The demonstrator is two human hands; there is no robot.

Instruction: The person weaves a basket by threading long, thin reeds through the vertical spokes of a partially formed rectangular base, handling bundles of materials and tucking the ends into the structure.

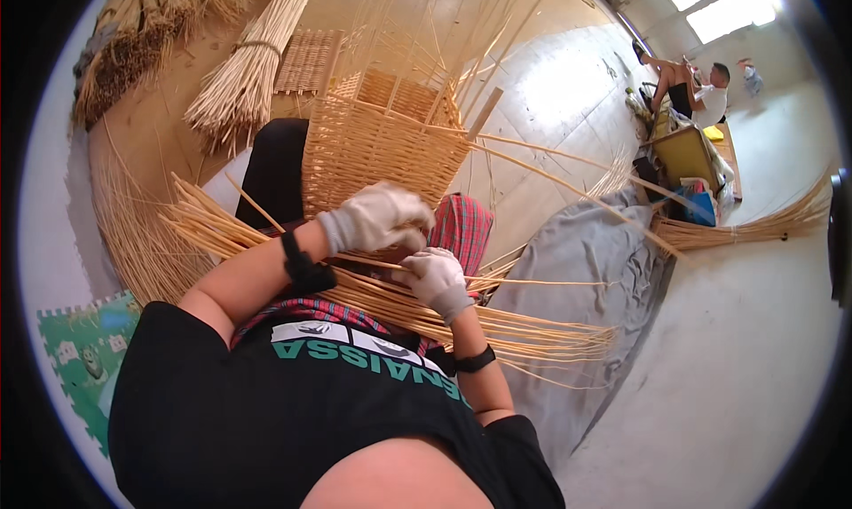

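A partly woven rattan basket [373, 149] with long upright stakes sits on my lap, above a red plaid cloth [463, 225]. My left hand [380, 216], in a whitish glove, is curled at the basket's lower edge; what its fingers grip is hidden. Just below and to its right, my gloved right hand [433, 276] has its fingers closed on a pale rattan strand. Many loose rattan rods [559, 336] lie across my lap, running beneath both hands.
Bundled rattan [244, 78], a flat woven panel [302, 61] and loose fibres [146, 234] lie left and behind. A grey cloth [555, 287] covers floor at right. Another person [708, 105] sits at back right near a yellow-green box [688, 163]. A foam mat [84, 349] is lower left.
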